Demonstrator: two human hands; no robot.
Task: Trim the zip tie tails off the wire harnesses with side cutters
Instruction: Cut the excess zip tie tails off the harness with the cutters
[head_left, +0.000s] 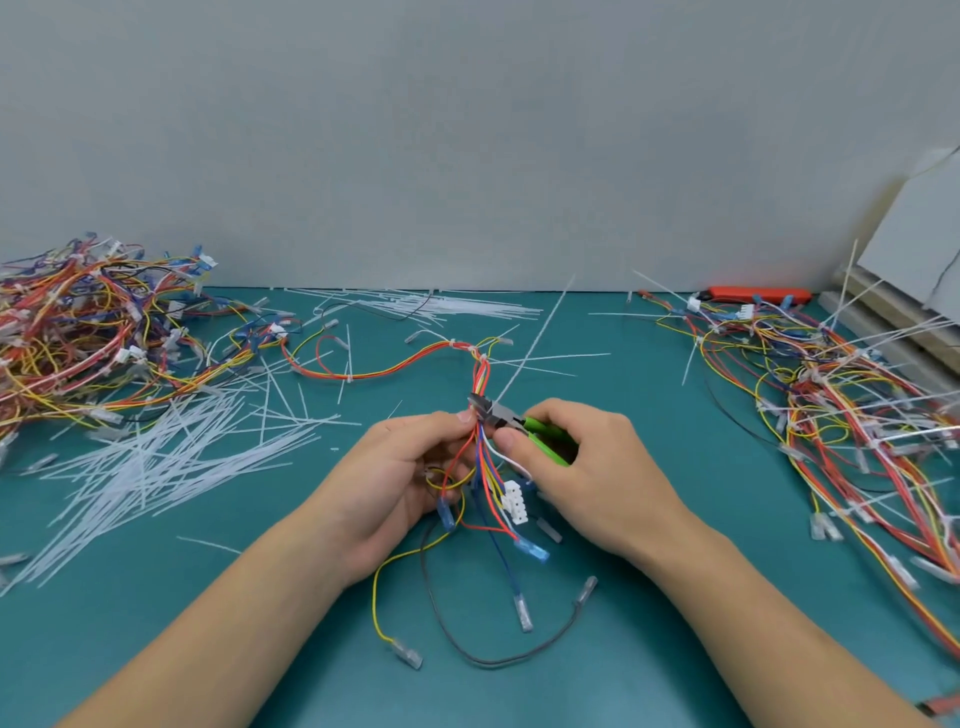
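Zip-tied harness of limp red, yellow and blue wires (480, 441) is pinched mid-table by the left hand (400, 478); green-handled side cutters (511, 421), gripped by the right hand (587, 467), meet the stiff white tail (535, 343); light and floppy, it is best held beside the tie.

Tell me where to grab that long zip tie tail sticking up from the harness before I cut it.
Pinch the zip tie tail partway up its free length, coming from above and the far side. It slants up and right, clear of the wires, while the side cutters and both hands crowd its base.
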